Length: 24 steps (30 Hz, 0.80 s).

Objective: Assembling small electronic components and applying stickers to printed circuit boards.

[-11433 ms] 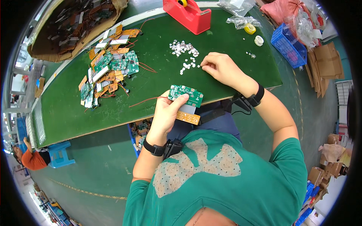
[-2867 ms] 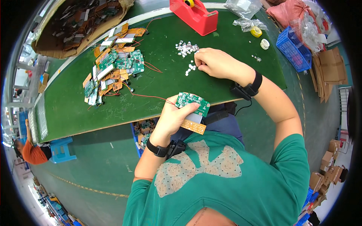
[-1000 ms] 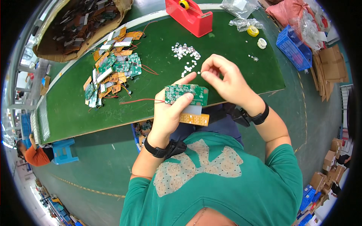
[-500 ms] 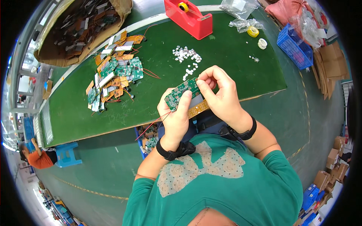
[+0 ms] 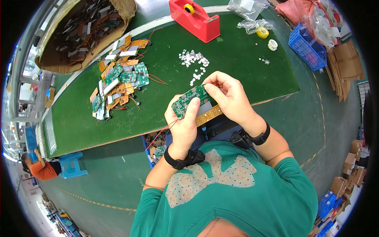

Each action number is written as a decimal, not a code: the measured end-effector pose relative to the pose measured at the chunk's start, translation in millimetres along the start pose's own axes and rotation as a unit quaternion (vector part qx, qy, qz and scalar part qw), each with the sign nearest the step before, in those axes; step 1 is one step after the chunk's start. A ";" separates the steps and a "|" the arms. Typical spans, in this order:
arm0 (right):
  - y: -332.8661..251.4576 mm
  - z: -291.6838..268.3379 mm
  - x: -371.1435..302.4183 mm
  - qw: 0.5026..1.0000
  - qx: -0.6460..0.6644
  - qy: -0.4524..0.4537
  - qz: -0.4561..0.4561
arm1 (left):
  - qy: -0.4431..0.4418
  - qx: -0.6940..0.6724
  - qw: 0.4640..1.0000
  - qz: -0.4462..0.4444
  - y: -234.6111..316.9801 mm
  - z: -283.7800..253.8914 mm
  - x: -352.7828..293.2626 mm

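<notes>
A green circuit board [image 5: 192,102] is held tilted above the table's near edge. My left hand [image 5: 182,122] is closed around its left end, the thumb lying over its face. Red wires [image 5: 159,135] trail from the board below that hand. At the board's far right corner, my right hand [image 5: 227,94] is pinched, thumb and forefinger together on the edge; any small piece between them is hidden. Under the board hangs an orange perforated strip [image 5: 208,115] with a grey part beside it. Just beyond the hands lie small white pieces [image 5: 193,58] in a loose pile.
Left on the green table [image 5: 166,47] is a heap of circuit boards with orange strips [image 5: 122,79]. A carton of similar parts [image 5: 89,31] stands behind it. Farther back are a red tape dispenser [image 5: 195,20] and tape rolls [image 5: 262,32]. A blue basket [image 5: 307,48] stands at right.
My right fingers have shifted slightly and closed in at the board's corner. The left hand keeps its hold, and the view has moved a little.
</notes>
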State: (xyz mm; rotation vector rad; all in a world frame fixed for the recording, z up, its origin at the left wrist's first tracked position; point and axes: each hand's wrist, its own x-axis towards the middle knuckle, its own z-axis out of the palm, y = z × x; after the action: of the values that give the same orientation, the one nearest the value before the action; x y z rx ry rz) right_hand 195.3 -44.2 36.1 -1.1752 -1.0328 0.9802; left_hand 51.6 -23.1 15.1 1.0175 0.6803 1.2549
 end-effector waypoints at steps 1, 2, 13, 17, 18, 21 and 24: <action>0.4 -1.8 0.9 1.000 -0.004 -0.018 0.008 | -0.001 -0.001 1.000 0.000 0.3 0.3 -0.1; -0.4 -3.3 1.8 1.000 -0.003 -0.018 0.008 | -0.001 -0.001 1.000 0.000 0.2 0.8 0.1; 2.6 -3.5 1.0 0.996 0.053 -0.038 0.052 | -0.023 0.013 1.000 0.012 -9.4 1.1 1.7; 1.9 -5.6 -0.3 0.994 0.069 -0.031 0.074 | -0.032 0.024 0.999 -0.002 -9.8 1.3 0.8; 4.0 -6.8 -0.9 0.994 0.075 -0.029 0.080 | -0.038 0.026 0.999 -0.014 -9.8 1.1 0.2; 8.6 -12.7 -0.2 0.995 0.066 -0.023 0.065 | -0.061 0.003 0.997 -0.050 -8.7 -4.7 -1.7; 5.5 -23.8 -1.2 0.997 0.019 -0.052 0.059 | -0.108 -0.042 0.990 -0.078 -0.5 -12.9 4.2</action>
State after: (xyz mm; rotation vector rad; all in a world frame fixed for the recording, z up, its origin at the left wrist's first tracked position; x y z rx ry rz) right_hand 217.7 -50.2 28.4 -1.1732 -1.0312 1.1589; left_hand 41.5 -16.0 9.6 0.9946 0.5245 1.0129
